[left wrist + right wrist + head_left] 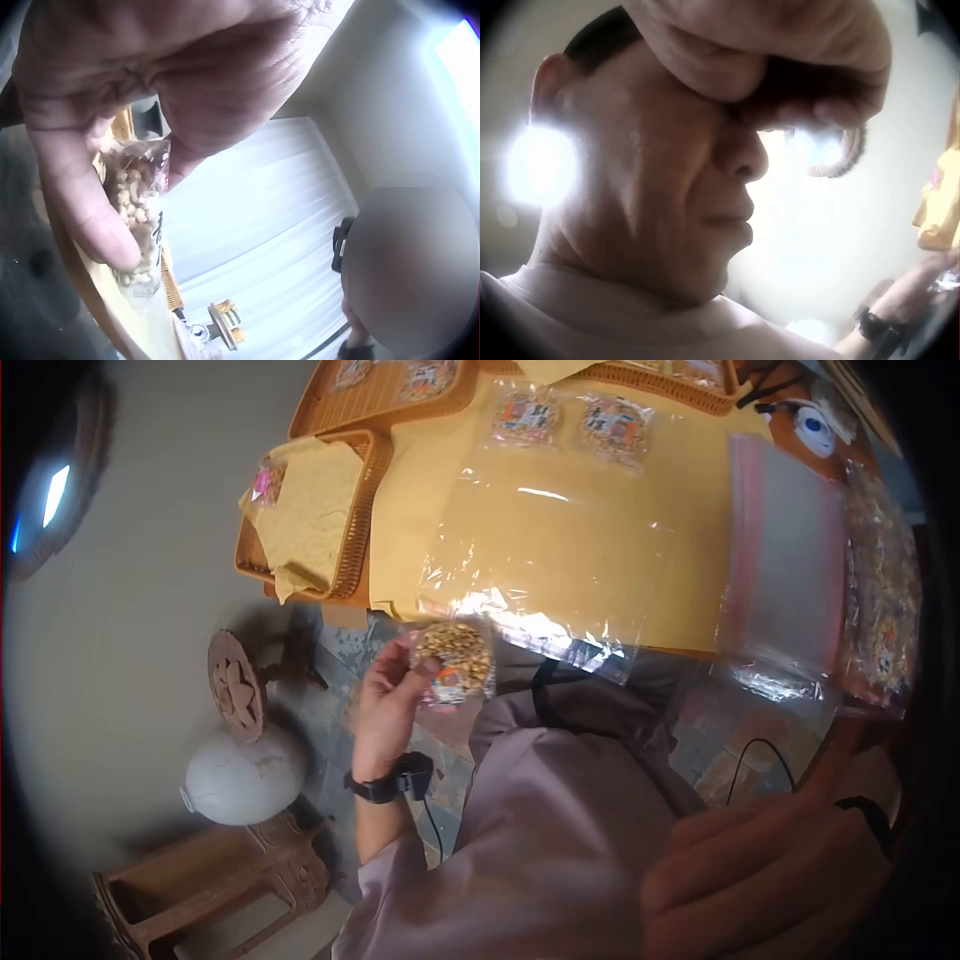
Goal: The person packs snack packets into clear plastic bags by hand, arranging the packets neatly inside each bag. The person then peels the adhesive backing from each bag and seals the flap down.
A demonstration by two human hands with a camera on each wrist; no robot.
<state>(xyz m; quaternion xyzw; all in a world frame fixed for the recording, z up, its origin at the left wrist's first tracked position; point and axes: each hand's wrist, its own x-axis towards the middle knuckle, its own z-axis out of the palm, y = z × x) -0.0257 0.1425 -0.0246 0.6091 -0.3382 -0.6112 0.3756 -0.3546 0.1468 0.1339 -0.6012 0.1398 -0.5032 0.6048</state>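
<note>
Right hand (770, 870) nearest the head camera, blurred, fingers bent; right wrist view puts it up at the person's head. Cannot tell whether it grips anything. Mauve clothing (570, 800) between the hands. Left hand (392, 700) farther forward, well apart from the right, pinching a clear-wrapped nut packet (462, 648) between thumb and fingers. Packet held up at the near edge of the yellow covering (415, 490); pale nuts and dark print visible in left wrist view. Black wristband (378, 788) behind this hand.

Left of left hand: round pale vessel (245, 775), and a carved wooden disc (237, 685) above it in head view.

Just beyond left hand: large clear plastic sheet (560, 540), glinting, spread on the covering. Ahead of right hand: clear bags with pink edges (790, 560); right of these, a row of wrapped pieces (885, 610).

Forward-left of left hand: wicker basket (372, 490), yellow liner (315, 510) inside.

Farthest from both hands: two wrapped packets side by side (525, 417), and a wicker tray (385, 422) holding more.
</note>
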